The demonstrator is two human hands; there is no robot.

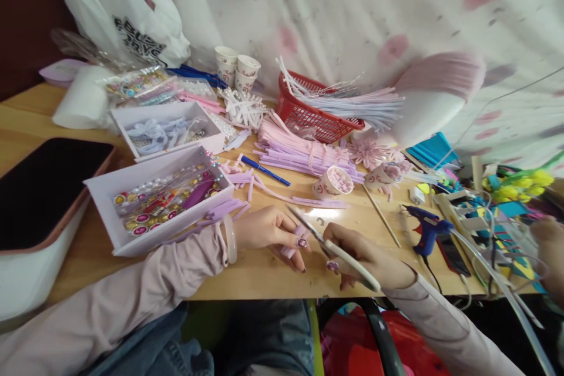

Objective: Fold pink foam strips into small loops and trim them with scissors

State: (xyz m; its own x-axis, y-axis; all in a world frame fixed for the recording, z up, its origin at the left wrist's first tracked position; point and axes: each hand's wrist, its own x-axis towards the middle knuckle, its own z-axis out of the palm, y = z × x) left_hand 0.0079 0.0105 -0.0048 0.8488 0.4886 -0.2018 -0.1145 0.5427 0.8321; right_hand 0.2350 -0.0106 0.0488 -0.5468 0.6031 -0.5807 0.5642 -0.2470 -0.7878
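My left hand (271, 230) rests near the front edge of the wooden table (264, 276), fingers pinched on a short pink pipe-cleaner piece (296, 241). My right hand (365, 258) grips white-handled scissors (328, 242), whose blades point up-left across the pink piece. A pale bangle (230, 238) sits on my left wrist. Both sleeves are light pink.
White trays of beads and gems (163, 197) lie left, beside a dark-topped case (39, 188). Behind are pink pipe-cleaner bundles (299, 150), a red basket (317, 114), paper cups (332, 182), a blue pen (264, 170). A blue glue gun (425, 229) and cables lie right.
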